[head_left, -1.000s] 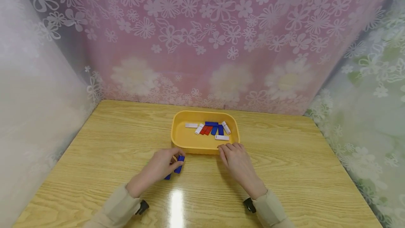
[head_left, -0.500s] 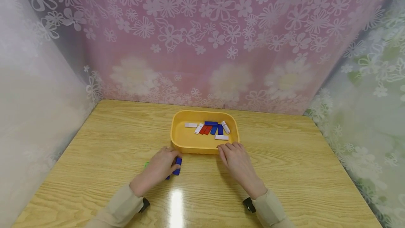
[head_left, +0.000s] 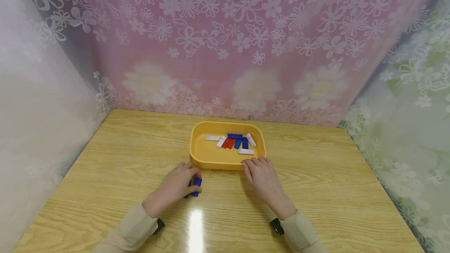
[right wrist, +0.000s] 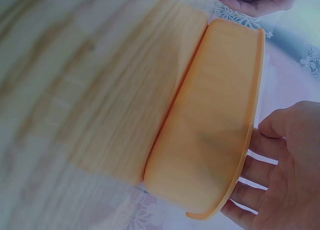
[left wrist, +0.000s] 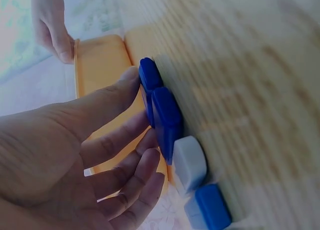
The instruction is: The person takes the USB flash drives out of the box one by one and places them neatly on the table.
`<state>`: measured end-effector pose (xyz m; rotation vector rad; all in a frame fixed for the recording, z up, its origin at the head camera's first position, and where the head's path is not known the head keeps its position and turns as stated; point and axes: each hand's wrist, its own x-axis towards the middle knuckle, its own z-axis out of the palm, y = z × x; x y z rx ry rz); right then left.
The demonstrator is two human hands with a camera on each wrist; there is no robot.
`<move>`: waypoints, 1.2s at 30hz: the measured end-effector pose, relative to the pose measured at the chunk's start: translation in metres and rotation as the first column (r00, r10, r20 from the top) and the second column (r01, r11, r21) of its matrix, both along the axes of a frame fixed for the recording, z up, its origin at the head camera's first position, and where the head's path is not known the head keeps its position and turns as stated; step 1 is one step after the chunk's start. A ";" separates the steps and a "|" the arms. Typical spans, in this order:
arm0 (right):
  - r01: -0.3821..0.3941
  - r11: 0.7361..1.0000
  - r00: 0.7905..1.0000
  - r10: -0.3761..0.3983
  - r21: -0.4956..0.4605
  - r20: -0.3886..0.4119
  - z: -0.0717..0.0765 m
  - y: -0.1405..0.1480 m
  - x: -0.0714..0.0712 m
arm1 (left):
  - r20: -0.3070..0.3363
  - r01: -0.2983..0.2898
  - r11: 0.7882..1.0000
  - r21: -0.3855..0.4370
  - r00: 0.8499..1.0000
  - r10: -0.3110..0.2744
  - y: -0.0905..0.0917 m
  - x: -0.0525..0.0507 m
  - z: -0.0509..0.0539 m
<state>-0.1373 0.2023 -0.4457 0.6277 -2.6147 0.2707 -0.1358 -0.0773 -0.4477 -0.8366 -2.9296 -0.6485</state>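
- Blue block (head_left: pixel 198 182) lies on the wooden table (head_left: pixel 225 206) between the thumb and index finger of the left hand (head_left: pixel 175 182), which pinch it.
- Its long axis runs away from the person, with the far end leaning slightly right; the thumb bears on the nearer part and the index finger reaches toward the far end.
- Second blue block (left wrist: pixel 167 115) lies just left of the pinched one, partly under the fingers and close alongside; whether the two touch, I cannot tell.
- White block (left wrist: pixel 190 162) and lighter blue block (left wrist: pixel 214 207) continue the row under the palm, farther from the thumb; a green piece (head_left: pixel 162 181) peeks out past the left edge of the hand.
- Yellow tray (head_left: pixel 211 164) stands beyond the left fingertips and to their right; the left hand is clearly nearer the pinched block than the right hand (head_left: pixel 261 175) is.
- Right fingers bend over the tray's near rim by its right corner and hold it, well apart from the row.
- Inside the tray, beyond both sets of fingers, lie white pieces (head_left: pixel 247 152), red pieces (head_left: pixel 228 143) and blue pieces (head_left: pixel 234 136).
- No brand, label or writing can be read; one white piece bears a small dark mark too tiny to make out.
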 end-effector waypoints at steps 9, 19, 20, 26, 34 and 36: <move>0.004 1.000 1.000 -0.004 0.000 0.006 0.001 0.001 -0.001 | 0.002 -0.038 0.999 0.013 0.999 0.038 -0.002 0.003 0.006; 0.001 1.000 1.000 -0.001 0.000 -0.004 0.003 0.001 -0.001 | -0.052 -0.088 0.982 0.168 0.994 0.098 -0.002 -0.003 0.015; -0.001 1.000 1.000 0.001 0.000 -0.005 0.003 0.001 -0.001 | -0.058 -0.088 0.981 0.175 0.993 0.100 -0.002 -0.004 0.016; -0.001 1.000 1.000 0.001 0.000 -0.004 0.003 0.002 -0.001 | -0.106 -0.068 0.968 0.243 0.990 0.096 0.005 -0.017 0.029; 0.011 1.000 1.000 -0.011 0.004 0.007 0.001 0.000 0.000 | -0.143 -0.052 0.961 0.271 0.985 0.093 0.023 -0.049 0.051; 0.013 1.000 1.000 -0.013 0.003 0.009 0.001 0.000 0.000 | -0.140 -0.041 0.966 0.254 0.987 0.079 0.029 -0.057 0.054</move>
